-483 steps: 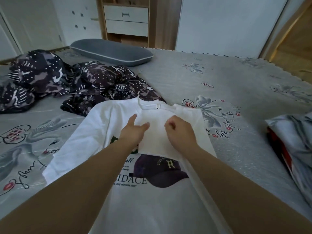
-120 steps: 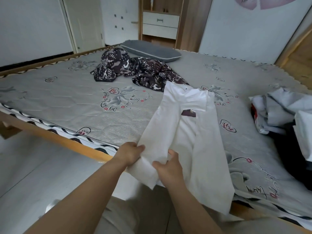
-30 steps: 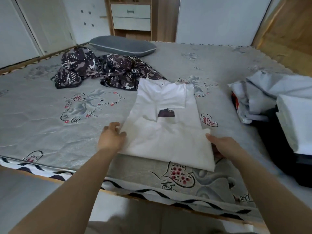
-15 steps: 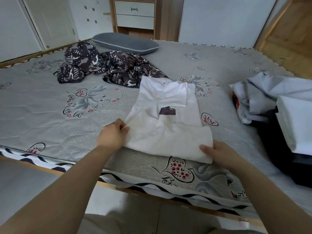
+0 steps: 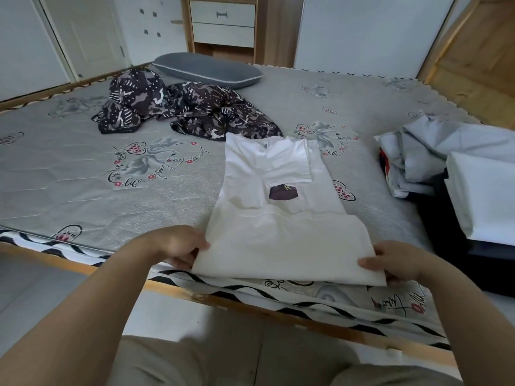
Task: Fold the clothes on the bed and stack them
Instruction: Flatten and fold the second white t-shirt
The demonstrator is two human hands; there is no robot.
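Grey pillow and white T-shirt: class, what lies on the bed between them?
In the head view, a crumpled dark patterned garment lies between the grey pillow and the white T-shirt.

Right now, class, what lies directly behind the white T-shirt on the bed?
A crumpled dark patterned garment lies behind the white T-shirt, with a grey pillow farther back. The garment's nearest edge is covered.

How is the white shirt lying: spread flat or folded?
Folded: white shirt has sleeves tucked in, hem doubled up; both hands grip its near corners.

Half-folded white T-shirt [image 5: 281,232] at bed [image 5: 83,190] edge
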